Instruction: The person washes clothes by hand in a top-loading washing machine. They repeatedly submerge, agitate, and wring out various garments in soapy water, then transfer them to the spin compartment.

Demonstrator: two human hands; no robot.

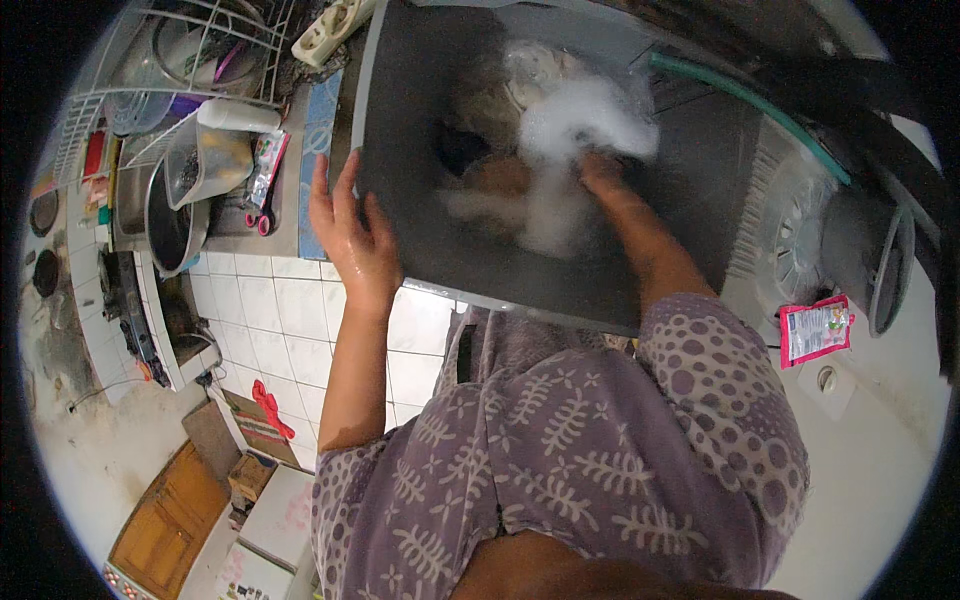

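Observation:
A washing machine (480, 289) with a dark grey top and a pale rim stands before me. White suds (577, 124) and blurred wet laundry (495, 180) lie in its middle. My right hand (600, 172) reaches into the suds, its fingers partly hidden by foam and blur. I cannot tell whether it grips any cloth. At the machine's left rim, my left hand (356, 236) is raised with its fingers spread. It looks wet and holds nothing; its palm side is beside the rim.
A teal hose (750, 109) curves along the right side. A pink-edged packet (816, 330) lies at the right. Left are scissors (260, 220), another packet (268, 169), a plastic container (206, 161), a pot (176, 217), a wire rack (202, 90) and a power strip (330, 34).

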